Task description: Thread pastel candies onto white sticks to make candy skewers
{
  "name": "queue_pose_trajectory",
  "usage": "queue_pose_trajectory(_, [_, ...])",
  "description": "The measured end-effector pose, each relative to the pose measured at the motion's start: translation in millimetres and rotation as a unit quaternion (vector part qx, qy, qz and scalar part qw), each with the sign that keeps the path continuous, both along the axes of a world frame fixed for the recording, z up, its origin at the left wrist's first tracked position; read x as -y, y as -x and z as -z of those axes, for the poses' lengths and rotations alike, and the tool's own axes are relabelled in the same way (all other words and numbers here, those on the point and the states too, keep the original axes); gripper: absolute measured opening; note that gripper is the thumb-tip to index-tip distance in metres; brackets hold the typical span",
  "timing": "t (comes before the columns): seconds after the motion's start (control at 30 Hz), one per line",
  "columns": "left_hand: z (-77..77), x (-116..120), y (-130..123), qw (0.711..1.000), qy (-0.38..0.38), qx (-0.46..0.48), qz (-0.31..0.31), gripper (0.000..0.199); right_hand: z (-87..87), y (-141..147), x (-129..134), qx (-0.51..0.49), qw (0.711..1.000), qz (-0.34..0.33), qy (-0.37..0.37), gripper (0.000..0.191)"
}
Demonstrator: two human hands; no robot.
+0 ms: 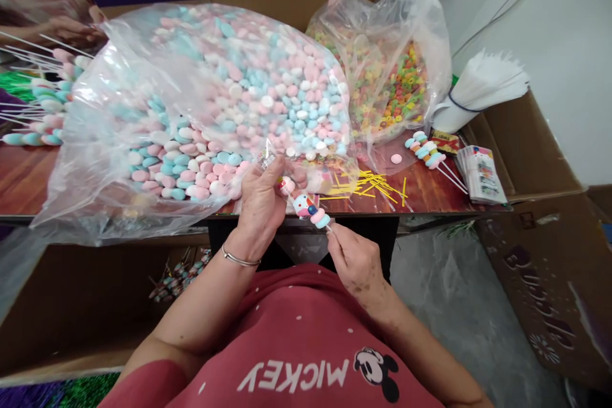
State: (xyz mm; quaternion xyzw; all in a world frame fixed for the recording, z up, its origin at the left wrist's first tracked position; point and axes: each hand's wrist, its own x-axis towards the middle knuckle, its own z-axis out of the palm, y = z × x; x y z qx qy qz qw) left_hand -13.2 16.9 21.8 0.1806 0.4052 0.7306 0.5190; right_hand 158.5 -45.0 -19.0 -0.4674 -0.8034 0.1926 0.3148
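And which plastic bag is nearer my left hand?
The larger bag, holding pink, blue and white candies; the smaller bag, with colourful rings, sits farther right.

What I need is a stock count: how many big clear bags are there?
2. The bag of pink, blue and white sweets lies beyond the left hand; the bag of colourful rings is to its right. Others may hide behind.

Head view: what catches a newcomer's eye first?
Probably the huge clear bag of pastel candies, sprawled across the left and middle of the table. Next, the candy stick in the right hand, its top beside the left hand, near centre. Behind, to the right, a smaller bag of coloured rings.
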Motion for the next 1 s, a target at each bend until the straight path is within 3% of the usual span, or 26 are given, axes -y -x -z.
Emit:
queue_pose_trajectory(0.1, [1.7, 3.0, -12.3, 1.000, -0.011, 0.024, -0.008, 0.033, 5.1, 2.9, -0.4, -0.035, 0.999, 0.023, -0.001, 0.026])
queue_pose_trajectory(0.17, [2.9, 4.6, -18.9, 0.999, -0.009, 0.043, -0.014, 0.034, 5.5, 5.5, -0.9, -0.112, 0.988, 0.020, 0.101, 0.025])
queue_pose_trajectory(0.2, [3.4, 5.2, -21.6, 0.999, -0.009, 0.050, -0.016, 0.035, 4.8, 7.5, -1.1, -0.171, 0.970, 0.018, 0.175, 0.024])
queue_pose_trajectory(0.23, [3.8, 5.8, -24.1, 0.998, -0.011, 0.055, -0.014, 0.036, 3.5, 10.1, -1.2, -0.238, 0.937, 0.016, 0.254, 0.024])
queue_pose_trajectory(0.3, [4.8, 7.5, -29.0, 0.998, -0.023, 0.063, 0.002, 0.040, 0.1, 17.1, -1.4, -0.371, 0.843, 0.014, 0.389, 0.024])
queue_pose_trajectory(0.37, [6.4, 10.5, -34.7, 0.996, -0.032, 0.074, 0.028, 0.042, -2.9, 25.0, -1.8, -0.462, 0.759, 0.010, 0.460, 0.023])
queue_pose_trajectory(0.43, [9.0, 14.2, -40.4, 0.995, -0.032, 0.077, 0.050, 0.042, -4.0, 31.6, -2.7, -0.497, 0.721, 0.012, 0.484, 0.022])
queue_pose_trajectory(0.5, [12.3, 16.4, -43.3, 0.995, -0.028, 0.068, 0.063, 0.039, -3.2, 34.4, -4.0, -0.501, 0.717, 0.019, 0.484, 0.022])
queue_pose_trajectory(0.63, [14.0, 8.7, -28.6, 0.997, -0.034, 0.047, 0.059, 0.043, 0.4, 25.8, -6.7, -0.466, 0.754, 0.020, 0.462, 0.022])
queue_pose_trajectory(0.73, [5.7, -3.0, -4.0, 0.997, -0.056, 0.032, 0.033, 0.052, 2.5, 13.6, -8.1, -0.429, 0.773, 0.005, 0.468, 0.023])
queue_pose_trajectory(0.87, [-6.9, -10.2, 12.7, 0.998, -0.052, -0.010, 0.021, 0.042, 3.5, 6.8, -7.0, -0.406, 0.785, -0.009, 0.467, 0.023])
queue_pose_trajectory(1.0, [-6.0, -9.2, -0.4, 0.999, -0.038, -0.019, 0.013, 0.036, 5.9, 12.8, -0.7, -0.353, 0.844, -0.016, 0.403, 0.024])
